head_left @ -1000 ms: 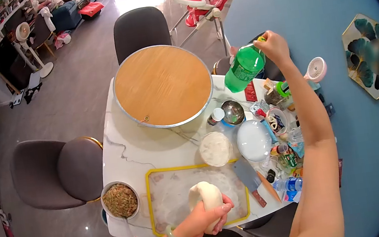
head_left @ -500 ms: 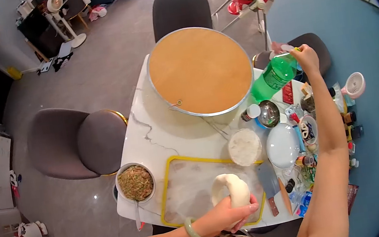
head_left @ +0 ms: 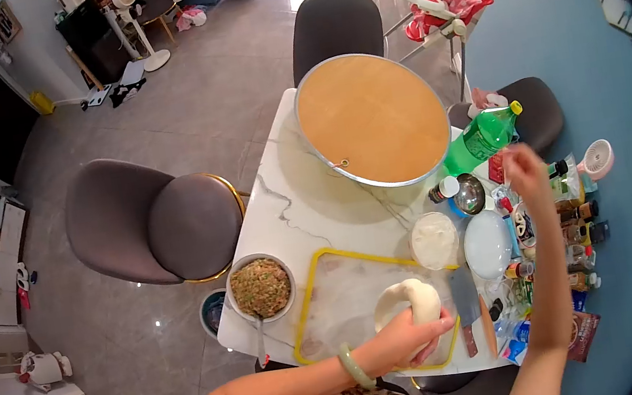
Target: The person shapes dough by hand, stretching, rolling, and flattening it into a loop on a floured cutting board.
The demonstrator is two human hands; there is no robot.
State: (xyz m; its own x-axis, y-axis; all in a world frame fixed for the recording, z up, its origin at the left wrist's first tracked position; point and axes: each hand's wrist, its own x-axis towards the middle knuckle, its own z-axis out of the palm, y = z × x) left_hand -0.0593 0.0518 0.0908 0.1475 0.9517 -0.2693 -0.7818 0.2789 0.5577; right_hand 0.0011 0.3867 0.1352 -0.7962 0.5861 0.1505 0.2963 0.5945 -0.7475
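On table (head_left: 336,219), mince (head_left: 261,289) fills bowl (head_left: 258,257); left fingers (head_left: 435,329) clasp dough (head_left: 422,298), right fingers (head_left: 517,159) loose, empty.

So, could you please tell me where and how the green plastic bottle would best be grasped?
Probably the green plastic bottle is best taken by the neck, just under its yellow cap, from above on the right: it appears upright, narrows there, and the round board sits close on its left.

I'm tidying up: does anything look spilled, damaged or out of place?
Nothing looks plainly spilled or damaged. The bottles and packets jumbled along the table's right side look untidy, and the bowl of chopped mixture sits close to the left edge, where it might get knocked.
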